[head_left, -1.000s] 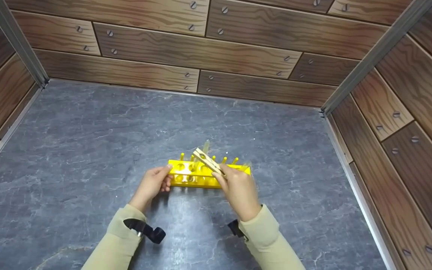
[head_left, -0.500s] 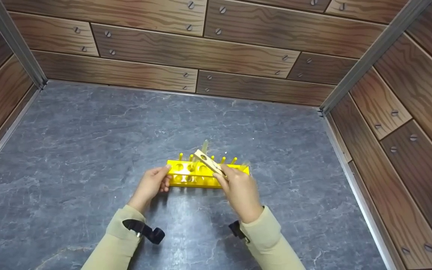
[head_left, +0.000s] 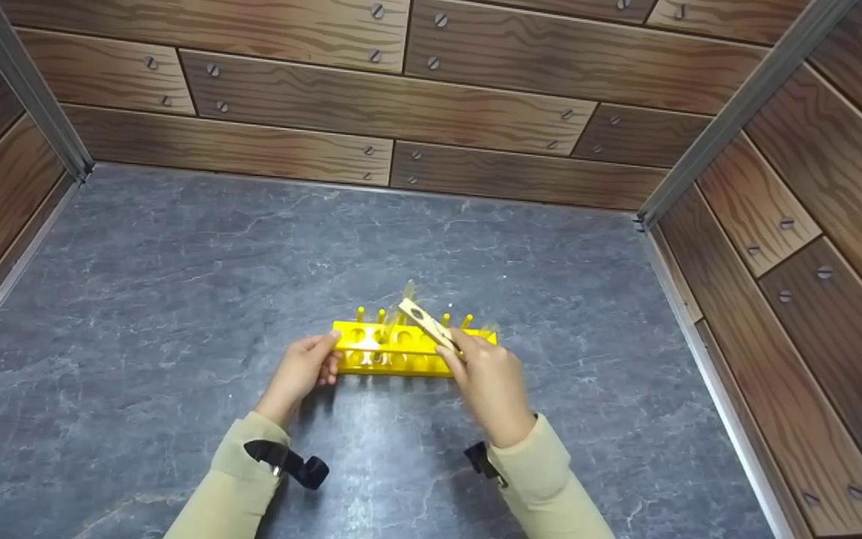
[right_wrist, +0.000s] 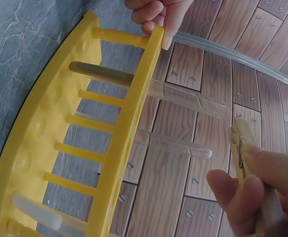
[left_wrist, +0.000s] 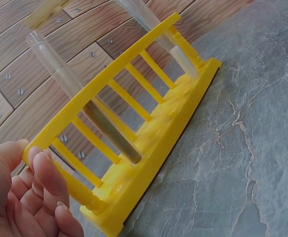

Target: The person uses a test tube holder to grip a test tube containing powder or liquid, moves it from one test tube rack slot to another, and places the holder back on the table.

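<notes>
My left hand (head_left: 302, 370) grips the left end of a yellow test tube rack (head_left: 393, 364), thumb and fingers at its top bar. The rack stands upright. My right hand (head_left: 492, 385) holds a wooden test tube clamp (head_left: 426, 325) by its handle, tip slanting up over the rack. In the right wrist view, the clamp's tip (right_wrist: 242, 131) is apart from the tubes. A test tube with brownish contents (left_wrist: 110, 129) stands near the rack's left end. Another with white contents (left_wrist: 183, 61) is at the far end. A clear tube (right_wrist: 176, 145) rises behind.
Several yellow drying pegs (head_left: 467, 322) stand along the rack's back side. A grey marbled tabletop (head_left: 214, 247) lies under everything. Wood-patterned walls (head_left: 311, 82) with metal edge strips (head_left: 730, 116) enclose the back and sides.
My right hand has drawn the clamp a little to the right and toward me, and the clamp has turned slightly. My left hand keeps its hold on the rack.
</notes>
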The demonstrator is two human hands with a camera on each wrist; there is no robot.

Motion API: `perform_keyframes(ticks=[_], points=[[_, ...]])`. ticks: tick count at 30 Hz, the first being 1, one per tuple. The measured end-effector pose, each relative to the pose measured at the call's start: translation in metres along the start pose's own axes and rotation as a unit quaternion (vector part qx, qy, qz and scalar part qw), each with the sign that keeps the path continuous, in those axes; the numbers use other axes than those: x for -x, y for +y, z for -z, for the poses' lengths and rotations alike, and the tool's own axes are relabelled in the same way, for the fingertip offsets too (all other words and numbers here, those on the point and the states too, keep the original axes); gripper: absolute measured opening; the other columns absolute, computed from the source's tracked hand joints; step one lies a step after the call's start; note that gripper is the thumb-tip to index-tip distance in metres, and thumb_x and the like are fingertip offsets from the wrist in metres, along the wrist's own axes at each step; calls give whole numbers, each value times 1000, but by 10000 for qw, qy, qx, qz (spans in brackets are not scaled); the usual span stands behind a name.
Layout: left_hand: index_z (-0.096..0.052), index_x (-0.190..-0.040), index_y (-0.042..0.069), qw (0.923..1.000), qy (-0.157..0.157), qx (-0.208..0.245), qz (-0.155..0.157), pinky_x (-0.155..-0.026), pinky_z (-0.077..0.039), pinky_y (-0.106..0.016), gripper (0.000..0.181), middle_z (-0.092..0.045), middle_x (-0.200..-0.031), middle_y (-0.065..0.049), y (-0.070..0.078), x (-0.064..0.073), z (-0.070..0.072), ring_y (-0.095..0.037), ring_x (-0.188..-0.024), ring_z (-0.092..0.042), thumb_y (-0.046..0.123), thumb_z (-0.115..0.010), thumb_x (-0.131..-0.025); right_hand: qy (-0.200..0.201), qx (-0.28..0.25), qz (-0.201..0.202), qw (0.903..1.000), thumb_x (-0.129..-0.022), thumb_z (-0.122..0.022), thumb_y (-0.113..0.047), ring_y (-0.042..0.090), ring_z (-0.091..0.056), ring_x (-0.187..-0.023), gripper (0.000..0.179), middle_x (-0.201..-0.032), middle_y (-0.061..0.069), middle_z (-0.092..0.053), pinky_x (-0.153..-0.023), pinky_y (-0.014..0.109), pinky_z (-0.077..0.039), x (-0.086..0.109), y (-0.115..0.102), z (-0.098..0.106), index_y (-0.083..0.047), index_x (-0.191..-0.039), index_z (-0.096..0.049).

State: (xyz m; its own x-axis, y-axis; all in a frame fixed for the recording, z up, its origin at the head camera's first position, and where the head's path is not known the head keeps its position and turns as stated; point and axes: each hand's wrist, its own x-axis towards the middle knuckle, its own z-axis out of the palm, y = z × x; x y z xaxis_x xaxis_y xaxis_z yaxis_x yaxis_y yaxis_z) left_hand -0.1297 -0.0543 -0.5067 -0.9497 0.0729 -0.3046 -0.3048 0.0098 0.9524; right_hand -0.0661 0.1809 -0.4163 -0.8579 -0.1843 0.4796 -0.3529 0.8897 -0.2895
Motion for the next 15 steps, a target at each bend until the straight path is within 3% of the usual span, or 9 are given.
perform_keyframes(ticks=[15], points=[[-60,-81,-5,9999,15,-28,101,-48,-41,-23,37,-51,-58,-2,2,1,-1,-10,-46,-47,27,-51,-97,-17,190,-113,9998,-85,-69,-22,11,-47,-49,22,-75,9,-65,-45,24,-41,4,9,7,-3,-98,-67]])
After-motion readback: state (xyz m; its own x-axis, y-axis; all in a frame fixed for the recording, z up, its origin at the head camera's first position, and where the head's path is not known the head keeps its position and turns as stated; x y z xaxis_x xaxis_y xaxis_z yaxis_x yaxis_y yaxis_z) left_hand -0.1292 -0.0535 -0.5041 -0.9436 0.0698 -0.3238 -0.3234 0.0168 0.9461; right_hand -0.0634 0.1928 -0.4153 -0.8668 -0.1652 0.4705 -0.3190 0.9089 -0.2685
